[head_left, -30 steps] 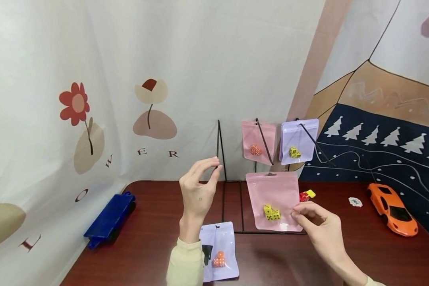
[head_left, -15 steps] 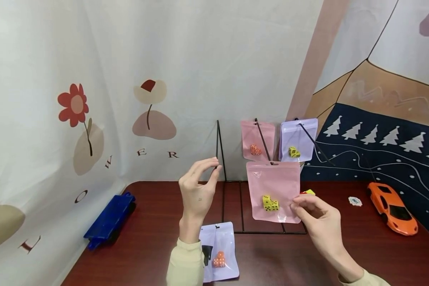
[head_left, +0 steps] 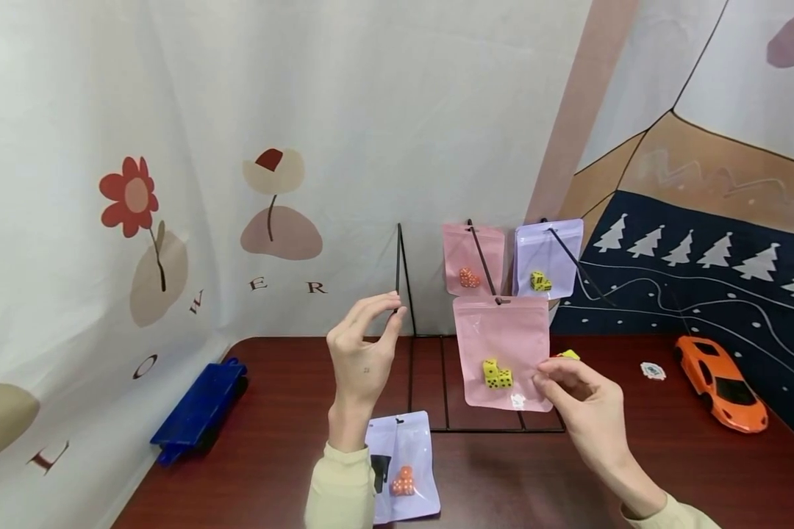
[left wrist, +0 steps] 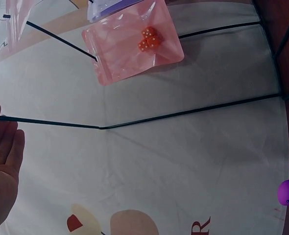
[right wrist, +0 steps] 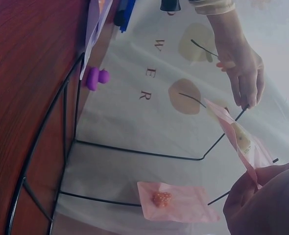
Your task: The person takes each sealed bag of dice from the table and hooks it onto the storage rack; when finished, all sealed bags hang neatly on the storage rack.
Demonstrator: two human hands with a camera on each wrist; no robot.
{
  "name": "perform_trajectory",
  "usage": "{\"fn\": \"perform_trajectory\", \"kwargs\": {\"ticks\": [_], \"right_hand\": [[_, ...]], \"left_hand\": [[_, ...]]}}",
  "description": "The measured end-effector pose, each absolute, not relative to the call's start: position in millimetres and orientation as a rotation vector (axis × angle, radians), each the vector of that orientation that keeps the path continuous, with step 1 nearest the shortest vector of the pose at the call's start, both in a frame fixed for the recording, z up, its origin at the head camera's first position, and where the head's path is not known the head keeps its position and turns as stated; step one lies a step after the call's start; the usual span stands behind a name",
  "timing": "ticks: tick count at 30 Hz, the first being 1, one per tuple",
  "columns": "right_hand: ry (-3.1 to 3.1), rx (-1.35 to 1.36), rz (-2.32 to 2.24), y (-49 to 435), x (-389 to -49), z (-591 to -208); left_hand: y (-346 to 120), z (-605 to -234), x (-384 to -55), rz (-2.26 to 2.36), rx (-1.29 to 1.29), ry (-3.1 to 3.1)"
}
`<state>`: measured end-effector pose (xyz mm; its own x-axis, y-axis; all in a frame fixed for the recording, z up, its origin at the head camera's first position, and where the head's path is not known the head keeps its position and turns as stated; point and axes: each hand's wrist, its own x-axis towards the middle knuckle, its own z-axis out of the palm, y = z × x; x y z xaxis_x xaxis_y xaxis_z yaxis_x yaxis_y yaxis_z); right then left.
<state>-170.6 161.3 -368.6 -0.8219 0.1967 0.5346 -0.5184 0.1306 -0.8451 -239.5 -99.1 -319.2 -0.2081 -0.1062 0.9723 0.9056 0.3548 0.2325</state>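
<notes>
While left hand [head_left: 362, 356] pinches tip of left black prong [head_left: 398, 257], right hand [head_left: 585, 400] clamps pink zip pouch [head_left: 503, 334] at four-o'clock edge, hang hole by tip of middle prong [head_left: 484, 261]; orange toy car [head_left: 731, 389], three o'clock.

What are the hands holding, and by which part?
Left hand: black wire prong, by its tip. Right hand: pink pouch of yellow dice, by its right edge.

Head view: hand room at lower centre-right, between lying lilac pouch [head_left: 415, 444] and right hand [head_left: 587, 408]. Held pink pouch [head_left: 501, 338] blocks mid-right; rack prong [head_left: 398, 257] plus left hand [head_left: 360, 356] obstruct centre.
</notes>
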Motion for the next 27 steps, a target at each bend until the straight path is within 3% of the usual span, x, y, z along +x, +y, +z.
{"fn": "perform_trajectory", "kwargs": {"ticks": [27], "right_hand": [[-1.974, 0.197, 1.68, 151.7, -193.9, -364.1]], "left_hand": [[-97.5, -318.4, -239.5, -1.093, -0.745, -1.474]]}}
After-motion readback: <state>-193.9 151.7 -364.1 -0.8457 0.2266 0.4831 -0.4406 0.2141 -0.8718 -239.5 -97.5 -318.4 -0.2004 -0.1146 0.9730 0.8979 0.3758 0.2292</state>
